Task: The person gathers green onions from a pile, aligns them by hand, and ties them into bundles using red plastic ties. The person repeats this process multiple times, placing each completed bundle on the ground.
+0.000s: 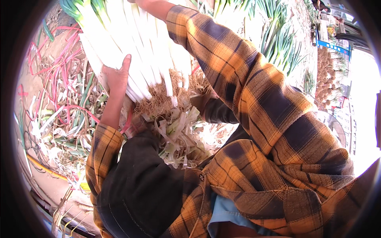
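Before me lies a bundle of large green onions (140, 47), with bright white stalks and brown fibrous roots (160, 101) facing me. Their green tops (73, 10) run off the upper edge. My left hand (114, 76) grips the left side of the bundle, thumb up along the stalks and the fingers mostly hidden beneath. Across the stalks at the top reaches my right hand (147, 4). The picture's edge cuts most of it off, so its fingers cannot be judged.
Peeled onion skins (181, 136) are heaped between my legs. Pink plastic ties (64, 59) and leaf scraps (77, 116) litter the ground at left. More green onions (276, 38) lie at upper right. Farther right stands a blue-framed cart or rack (333, 47) near stacked onions with brown roots (324, 77).
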Motion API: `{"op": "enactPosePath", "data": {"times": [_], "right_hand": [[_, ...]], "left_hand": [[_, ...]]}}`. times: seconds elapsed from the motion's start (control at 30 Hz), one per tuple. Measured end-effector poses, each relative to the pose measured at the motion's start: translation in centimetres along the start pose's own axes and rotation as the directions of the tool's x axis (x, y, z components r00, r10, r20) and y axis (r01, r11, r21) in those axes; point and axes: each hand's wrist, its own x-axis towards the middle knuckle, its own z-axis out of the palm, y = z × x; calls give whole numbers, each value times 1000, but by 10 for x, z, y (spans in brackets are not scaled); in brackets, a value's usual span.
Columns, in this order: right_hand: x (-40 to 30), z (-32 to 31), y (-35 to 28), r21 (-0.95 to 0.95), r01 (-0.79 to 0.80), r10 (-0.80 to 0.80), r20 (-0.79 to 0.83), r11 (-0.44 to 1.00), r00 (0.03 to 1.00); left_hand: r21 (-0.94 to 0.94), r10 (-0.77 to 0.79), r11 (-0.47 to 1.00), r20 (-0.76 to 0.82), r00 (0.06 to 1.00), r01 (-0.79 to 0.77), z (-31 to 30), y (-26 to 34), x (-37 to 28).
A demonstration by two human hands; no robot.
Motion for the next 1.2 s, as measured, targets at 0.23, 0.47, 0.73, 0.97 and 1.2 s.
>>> {"op": "enactPosePath", "data": {"times": [0.23, 0.47, 0.73, 0.97, 1.2], "right_hand": [[-24, 11, 0, 102, 96, -93, -29, 990, 995], [-71, 27, -17, 18, 175, -176, 159, 984, 971], [-52, 41, -46, 197, 219, -224, 6, 956, 975], [-71, 28, -43, 287, 339, -322, -105, 896, 941], [-63, -69, 18, 21, 200, -198, 281, 980, 939]], "left_hand": [[167, -63, 983, -88, 994, 77, 11, 16, -9], [80, -74, 994, -31, 997, 76, 0, 31, -16], [-60, -76, 995, 21, 997, 77, -5, 20, -10], [25, -103, 994, 15, 995, 103, -2, 24, -15], [109, -137, 983, -95, 986, 147, 6, 23, -13]]}}
